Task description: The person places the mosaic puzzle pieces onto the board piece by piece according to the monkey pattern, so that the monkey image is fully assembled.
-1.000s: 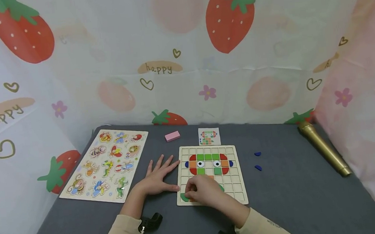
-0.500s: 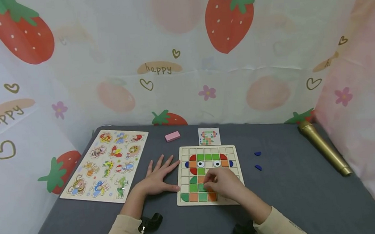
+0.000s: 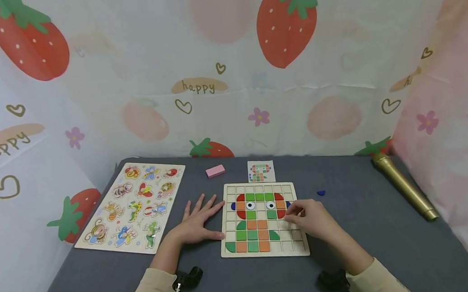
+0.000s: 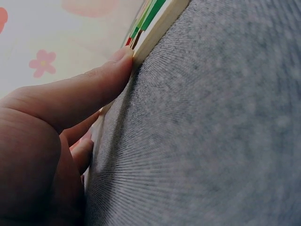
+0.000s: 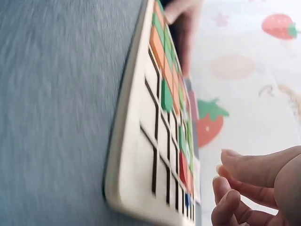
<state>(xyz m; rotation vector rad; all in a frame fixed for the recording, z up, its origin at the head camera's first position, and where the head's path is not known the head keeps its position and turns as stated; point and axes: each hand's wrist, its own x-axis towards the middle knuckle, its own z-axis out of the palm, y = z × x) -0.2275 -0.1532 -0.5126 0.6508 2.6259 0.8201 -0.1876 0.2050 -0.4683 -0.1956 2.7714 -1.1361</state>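
Observation:
A square wooden grid board (image 3: 296, 250) lies in front of me, with red, green, orange and blue tiles and two round eye pieces set in its squares. My left hand (image 3: 195, 228) lies spread on the table at its left, thumb and a fingertip at the board's edge. In the left wrist view the thumb (image 4: 103, 80) meets the wooden side. Over the board's right edge hovers my right hand (image 3: 310, 217), fingers loosely bent. Its fingertips (image 5: 228, 157) show nothing between them in the right wrist view. A small blue half-round piece (image 3: 321, 193) lies just beyond this hand.
A pattern card (image 3: 261, 171) touches the board's far edge, with a pink block (image 3: 215, 171) to its left. An insect picture puzzle board (image 3: 130, 207) lies at the left. On the right rests a gold tube (image 3: 405, 186). Strawberry-print cloth (image 3: 229, 74) hangs behind.
My right hand has moved right, from the board's lower left across to its right edge, uncovering the lower tiles. It now covers the spot of the nearer blue piece. The left hand stays put.

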